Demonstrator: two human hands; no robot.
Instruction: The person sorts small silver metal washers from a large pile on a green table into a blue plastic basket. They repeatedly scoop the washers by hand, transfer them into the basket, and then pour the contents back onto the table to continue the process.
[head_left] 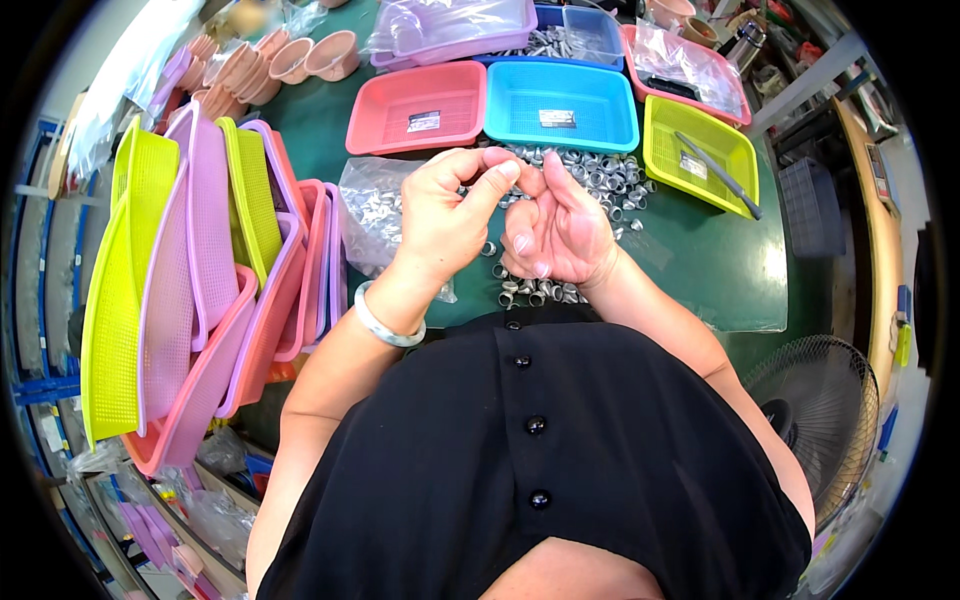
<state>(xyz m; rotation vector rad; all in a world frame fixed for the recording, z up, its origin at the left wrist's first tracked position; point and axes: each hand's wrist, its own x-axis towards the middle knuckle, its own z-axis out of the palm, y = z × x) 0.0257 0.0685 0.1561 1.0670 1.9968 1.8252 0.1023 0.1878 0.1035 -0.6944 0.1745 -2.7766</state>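
Note:
Over the green table, my left hand and my right hand meet at the fingertips. Thumb and forefinger of the left hand are pinched together; whatever they hold is too small or hidden to name. My right hand is turned palm up with its fingers curled in and the thumb raised, and its contents cannot be made out. Small silvery metal rings lie loose behind and beside the right hand, and more metal rings sit below it near the table's front edge. A clear plastic bag of metal pieces lies beside the left hand.
A pink basket, a blue basket and a lime basket with a grey-handled tool stand behind. Nested baskets crowd the left. Pinkish pots are far left; a fan stands right.

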